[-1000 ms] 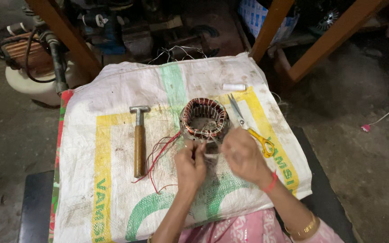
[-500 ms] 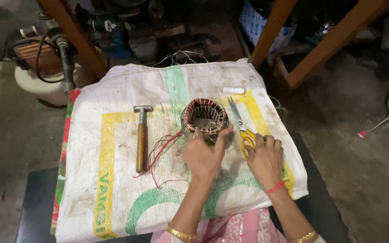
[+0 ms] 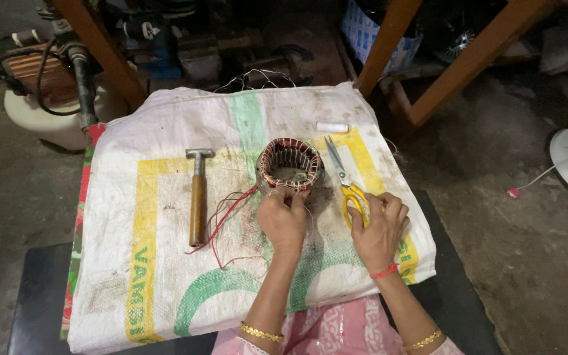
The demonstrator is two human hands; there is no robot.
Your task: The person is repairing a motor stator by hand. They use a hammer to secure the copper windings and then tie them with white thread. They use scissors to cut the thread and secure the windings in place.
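Copper-wound stator sits mid-sack, left hand pinching its thin wires, right hand closing on the scissors; a careless tug or snip could break them.

Dim concrete floor, orange wooden frame legs.

One hammer, one wound stator, one pair of scissors, one white spool, two hands.
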